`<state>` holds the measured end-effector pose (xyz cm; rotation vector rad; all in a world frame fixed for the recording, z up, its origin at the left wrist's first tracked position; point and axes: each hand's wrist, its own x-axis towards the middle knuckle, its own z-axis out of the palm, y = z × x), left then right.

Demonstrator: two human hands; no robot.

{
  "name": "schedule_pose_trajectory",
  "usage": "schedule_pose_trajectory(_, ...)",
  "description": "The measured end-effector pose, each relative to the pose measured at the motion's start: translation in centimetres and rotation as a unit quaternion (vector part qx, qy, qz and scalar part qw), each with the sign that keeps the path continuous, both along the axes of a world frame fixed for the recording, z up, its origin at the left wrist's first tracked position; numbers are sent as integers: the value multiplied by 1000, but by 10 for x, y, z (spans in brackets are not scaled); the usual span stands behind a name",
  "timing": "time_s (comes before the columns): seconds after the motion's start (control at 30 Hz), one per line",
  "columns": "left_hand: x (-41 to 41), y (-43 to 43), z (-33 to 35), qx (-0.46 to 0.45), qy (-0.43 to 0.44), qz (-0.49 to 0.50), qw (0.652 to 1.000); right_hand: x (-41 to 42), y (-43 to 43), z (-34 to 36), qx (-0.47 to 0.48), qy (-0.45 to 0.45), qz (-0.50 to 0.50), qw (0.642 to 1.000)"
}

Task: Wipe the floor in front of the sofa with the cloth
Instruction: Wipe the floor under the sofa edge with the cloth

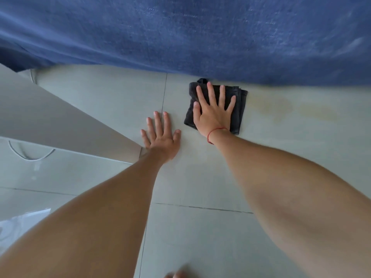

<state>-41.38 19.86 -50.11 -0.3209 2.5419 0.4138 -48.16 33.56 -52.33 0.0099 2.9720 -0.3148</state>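
A folded black cloth (240, 109) lies on the pale tiled floor (281, 157) right against the base of the blue sofa (200, 33). My right hand (213, 112) presses flat on the cloth with fingers spread; a red string circles its wrist. To the left of it, my left hand (160, 137) rests flat on the bare floor, fingers spread, holding nothing. A faint yellowish stain (281, 106) marks the floor to the right of the cloth.
A grey-beige flat panel or box (50, 121) juts in from the left, its corner touching my left wrist. A white bag with a cord handle (30, 155) lies below it. Toes (176, 274) show at the bottom edge.
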Motion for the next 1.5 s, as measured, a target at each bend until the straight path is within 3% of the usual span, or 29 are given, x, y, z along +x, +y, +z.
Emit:
schedule_pose_trajectory(0.17, -1, 0, 3, 1, -11, 0, 1000, 23, 2, 3, -11, 0, 23, 1000)
schedule_pose_trajectory(0.4, 0, -1, 7, -8, -14, -2, 1000, 121, -4, 3, -22, 16, 41, 999)
schedule_pose_trajectory(0.6, 1, 4, 10, 2, 2, 12, 1000, 69, 18, 14, -4, 41, 80, 996)
schedule_pose_trajectory(0.7, -4, -6, -1, -21, 4, 19, 1000, 20, 9, -1, -38, 8, 14, 999)
schedule_pose_trajectory(0.83, 0, -1, -5, -2, 8, 15, 1000, 5, 11, 1, -7, 10, -12, 1000)
schedule_pose_trajectory(1.03, 1, -4, 0, 24, 3, 17, 1000, 54, 14, 3, -19, 12, 38, 999)
schedule_pose_trajectory(1.13, 8, -3, 7, 37, 51, 38, 997, 99, 35, 4, -15, 26, 83, 996)
schedule_pose_trajectory(1.3, 26, 43, 20, 20, 146, -94, 985, 141, 83, 8, 6, 10, 42, 999)
schedule_pose_trajectory(1.37, 19, 65, 21, 28, 137, -142, 980, 145, 101, 9, 18, 5, 4, 1000)
schedule_pose_trajectory(1.5, -1, 91, 11, 4, 91, -137, 986, 126, 122, 11, 25, -16, -23, 999)
